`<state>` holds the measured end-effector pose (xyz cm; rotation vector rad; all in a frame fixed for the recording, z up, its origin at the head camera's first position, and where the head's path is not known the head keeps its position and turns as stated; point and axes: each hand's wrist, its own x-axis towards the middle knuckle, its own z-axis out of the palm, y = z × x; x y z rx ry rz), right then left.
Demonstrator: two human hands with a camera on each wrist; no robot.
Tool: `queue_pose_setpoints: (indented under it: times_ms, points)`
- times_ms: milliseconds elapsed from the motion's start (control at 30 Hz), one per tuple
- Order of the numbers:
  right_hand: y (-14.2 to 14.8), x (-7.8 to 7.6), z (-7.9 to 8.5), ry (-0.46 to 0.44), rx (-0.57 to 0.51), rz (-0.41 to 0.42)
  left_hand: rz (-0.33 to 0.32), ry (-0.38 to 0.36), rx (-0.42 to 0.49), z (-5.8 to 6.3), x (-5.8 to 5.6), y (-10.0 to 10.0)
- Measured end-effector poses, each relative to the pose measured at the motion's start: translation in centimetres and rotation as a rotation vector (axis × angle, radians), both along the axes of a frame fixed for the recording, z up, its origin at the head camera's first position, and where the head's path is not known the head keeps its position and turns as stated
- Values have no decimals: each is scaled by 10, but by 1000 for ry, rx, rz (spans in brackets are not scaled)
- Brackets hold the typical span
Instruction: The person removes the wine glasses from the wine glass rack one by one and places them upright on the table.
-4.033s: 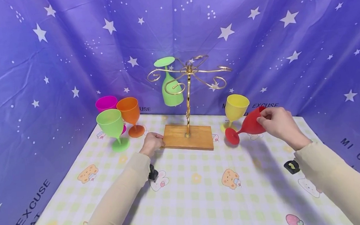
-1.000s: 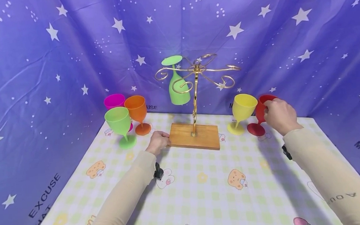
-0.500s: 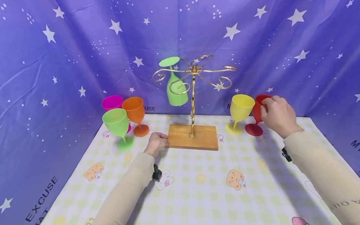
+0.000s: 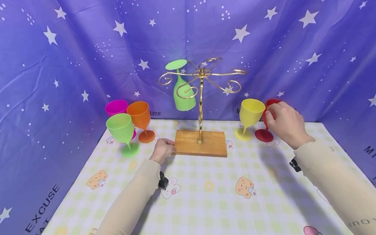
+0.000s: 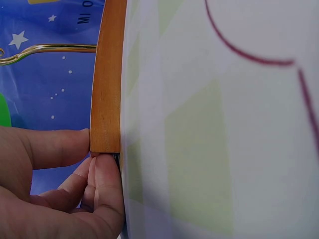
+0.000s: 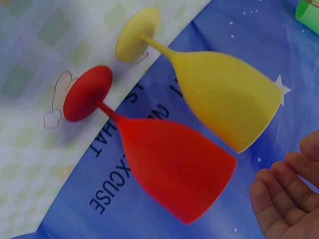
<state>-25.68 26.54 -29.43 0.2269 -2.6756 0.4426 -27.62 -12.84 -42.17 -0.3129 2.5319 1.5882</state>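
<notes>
My left hand (image 4: 162, 150) pinches the left end of the wooden base (image 4: 193, 148) of a gold wine glass rack (image 4: 201, 100). In the left wrist view the thumb lies at the base's upper edge and the fingertips press its end. A light green goblet (image 4: 184, 99) hangs upside down from the rack's left arm. Beside the back right edge of the table, my right hand (image 4: 286, 124) is by the rim of an upright red goblet (image 4: 264, 136). The right wrist view shows its loosely bent fingers apart from that red goblet (image 6: 172, 162). A yellow goblet (image 4: 251, 113) stands close on its left.
At the back left stand a light green goblet (image 4: 120, 128), an orange goblet (image 4: 139, 115) and a magenta goblet (image 4: 116, 107), grouped closely. A checked tablecloth (image 4: 209, 209) covers the table. A starry blue curtain (image 4: 83, 48) hangs behind and at both sides.
Four seconds ago my right hand held the red goblet tilted; it now stands upright, let go, right of the yellow one. Just now the hand has drawn slightly back. The left hand stays at the base.
</notes>
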Motion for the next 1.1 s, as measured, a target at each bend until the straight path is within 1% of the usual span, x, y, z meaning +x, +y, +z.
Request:
queue_pose_setpoints:
  times_ms: [167, 367, 500, 733, 933, 1100]
  points:
    - [-7, 4, -9, -22, -22, 18, 3, 1, -2, 0, -1, 0]
    - [-14, 8, -27, -7, -39, 33, -2, 8, 11, 1, 0, 2]
    - [-19, 8, -37, -4, -42, 44, 0, 1, 11, 1, 0, 2]
    - [-29, 5, -49, -97, -68, 58, -4, 9, -1, 0, 0, 0]
    - [-38, 4, -60, -144, -99, 95, -5, 10, -1, 0, 1, 1]
    - [-47, 2, -68, -230, -153, 97, -5, 11, 1, 0, 1, 1]
